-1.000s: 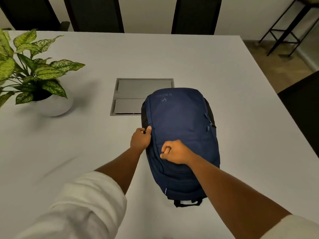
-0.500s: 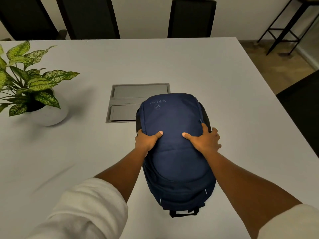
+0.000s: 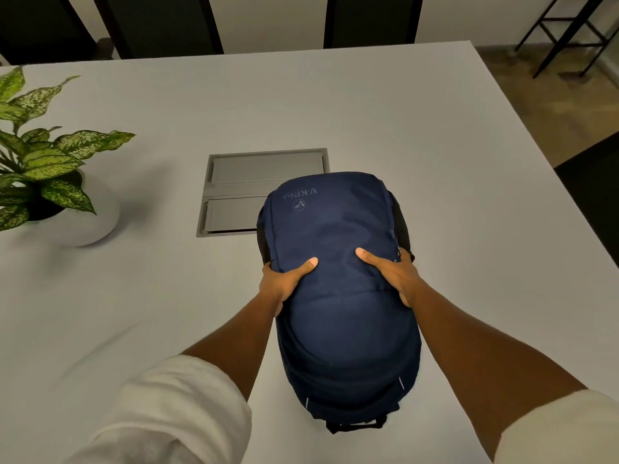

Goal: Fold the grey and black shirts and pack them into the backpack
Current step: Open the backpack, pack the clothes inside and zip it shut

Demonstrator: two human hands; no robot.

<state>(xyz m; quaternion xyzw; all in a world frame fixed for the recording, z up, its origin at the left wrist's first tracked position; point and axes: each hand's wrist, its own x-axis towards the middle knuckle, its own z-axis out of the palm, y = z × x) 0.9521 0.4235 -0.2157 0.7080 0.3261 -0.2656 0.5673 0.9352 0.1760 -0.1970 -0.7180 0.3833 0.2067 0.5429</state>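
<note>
A navy blue backpack lies front side up on the white table, zipped closed and bulging. My left hand grips its left side, thumb on top and fingers wrapped round the edge. My right hand grips the right side the same way, thumb across the front panel. No grey or black shirt shows anywhere; what the bag holds is hidden.
A potted plant in a white pot stands at the left. A metal cable hatch is set into the table just behind the backpack. Dark chairs line the far edge. The table's right edge drops to the floor.
A second ago my hands were fists at the zipper near the bag's left side. They have moved apart to clasp both sides of the backpack, and have held there over the last half second.
</note>
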